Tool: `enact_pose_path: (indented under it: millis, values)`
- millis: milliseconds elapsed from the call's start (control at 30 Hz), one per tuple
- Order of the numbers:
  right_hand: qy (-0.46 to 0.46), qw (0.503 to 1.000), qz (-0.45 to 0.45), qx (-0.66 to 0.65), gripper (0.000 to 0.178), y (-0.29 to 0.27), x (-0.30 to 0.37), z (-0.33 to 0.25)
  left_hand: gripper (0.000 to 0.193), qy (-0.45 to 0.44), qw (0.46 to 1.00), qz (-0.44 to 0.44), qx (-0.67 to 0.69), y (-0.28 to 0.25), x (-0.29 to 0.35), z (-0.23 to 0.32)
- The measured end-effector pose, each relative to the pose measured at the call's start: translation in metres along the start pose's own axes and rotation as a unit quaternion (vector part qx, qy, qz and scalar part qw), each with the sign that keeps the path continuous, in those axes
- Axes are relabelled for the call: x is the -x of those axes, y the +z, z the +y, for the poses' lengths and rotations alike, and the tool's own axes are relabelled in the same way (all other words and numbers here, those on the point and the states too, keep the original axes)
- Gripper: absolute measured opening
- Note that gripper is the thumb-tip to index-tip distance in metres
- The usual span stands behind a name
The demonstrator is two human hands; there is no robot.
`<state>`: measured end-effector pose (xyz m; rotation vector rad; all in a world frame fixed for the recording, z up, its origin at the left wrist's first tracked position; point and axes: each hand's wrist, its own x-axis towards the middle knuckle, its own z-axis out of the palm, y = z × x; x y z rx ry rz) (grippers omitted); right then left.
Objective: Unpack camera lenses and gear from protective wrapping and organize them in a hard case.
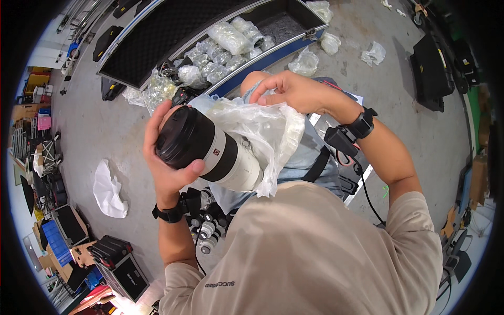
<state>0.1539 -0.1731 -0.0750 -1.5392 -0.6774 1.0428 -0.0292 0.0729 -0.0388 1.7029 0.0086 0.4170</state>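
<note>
A large white-and-black camera lens (223,157) lies tilted over my lap, its black capped front end toward the left. My left hand (165,152) is wrapped round that front end, the thumb pressing on the barrel. Over the lens's rear part hangs a crumpled clear plastic bag (273,136), which hides some of the barrel. The fingers of my right hand (283,92) are closed on the bag's upper edge. Both wrists carry black strapped-on devices.
Ahead stands an open blue flight case (252,65) with foam lining, filled with several bubble-wrapped items (220,52). Loose plastic wrap (304,63) and a white sheet (109,189) lie on the floor. More lenses (209,233) stand by my left side. A black case (430,73) lies at right.
</note>
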Motion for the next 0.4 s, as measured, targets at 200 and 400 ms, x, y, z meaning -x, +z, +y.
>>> enact_pose_path:
  millis: [200, 400]
  values:
    - [0.064, 0.994, -0.045, 0.080, 0.021, -0.004, 0.011, 0.016, 0.108, -0.027, 0.984, 0.007, 0.175, -0.002, 0.010, -0.016]
    - [0.028, 0.996, 0.077, 0.038, 0.032, -0.009, 0.009, 0.016, 0.109, -0.147, 0.962, 0.073, 0.220, -0.009, 0.006, -0.029]
